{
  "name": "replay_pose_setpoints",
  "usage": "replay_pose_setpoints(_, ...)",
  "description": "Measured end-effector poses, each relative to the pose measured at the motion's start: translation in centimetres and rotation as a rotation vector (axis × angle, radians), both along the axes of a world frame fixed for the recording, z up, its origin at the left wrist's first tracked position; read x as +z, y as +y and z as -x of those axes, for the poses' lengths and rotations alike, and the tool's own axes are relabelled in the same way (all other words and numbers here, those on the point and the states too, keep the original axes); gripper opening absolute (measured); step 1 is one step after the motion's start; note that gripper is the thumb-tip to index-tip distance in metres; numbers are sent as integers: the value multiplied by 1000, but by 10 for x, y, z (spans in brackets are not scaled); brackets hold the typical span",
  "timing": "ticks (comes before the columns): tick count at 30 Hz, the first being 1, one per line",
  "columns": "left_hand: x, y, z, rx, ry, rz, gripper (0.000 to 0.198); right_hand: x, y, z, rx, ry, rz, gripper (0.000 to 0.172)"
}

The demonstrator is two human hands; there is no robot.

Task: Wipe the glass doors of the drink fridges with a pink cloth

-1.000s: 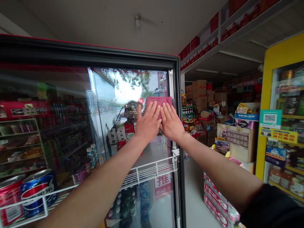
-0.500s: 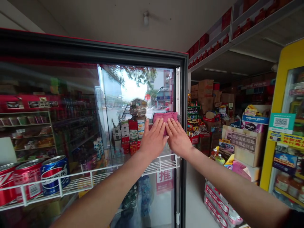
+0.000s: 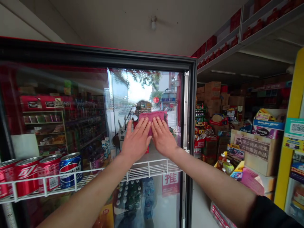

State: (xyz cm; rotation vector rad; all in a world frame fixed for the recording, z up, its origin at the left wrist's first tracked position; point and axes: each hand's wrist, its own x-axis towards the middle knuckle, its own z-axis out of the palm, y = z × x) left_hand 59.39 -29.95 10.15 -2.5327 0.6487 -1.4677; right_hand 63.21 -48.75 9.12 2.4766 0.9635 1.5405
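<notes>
On the cooler's glass door, towards its right edge, a pink cloth lies flat against the pane. The left hand and right hand press on it side by side, palms flat and fingers spread, gripping nothing. Behind the door, a wire shelf runs below them.

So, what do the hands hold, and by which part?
A pink cloth: left hand and right hand press it flat on the glass door, fingers over its lower half.
</notes>
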Motion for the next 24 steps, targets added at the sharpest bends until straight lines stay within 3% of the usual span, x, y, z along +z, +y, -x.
replay_pose_setpoints(4,13,36,4,71,-36,66,64,19,45,-2,88,34,19,71)
replay_pose_setpoints(8,27,49,5,97,-47,119,65,31,63,-5,119,14,27,94)
replay_pose_setpoints(12,36,36,2,113,-48,110,64,37,48,-7,99,5,63,99)
replay_pose_setpoints(20,53,-19,-15,71,-3,36,69,35,-9,-16,-13,-79,-37,95)
replay_pose_setpoints(24,55,-21,-17,42,-33,-28,69,29,-9,-15,-16,-129,-91,98)
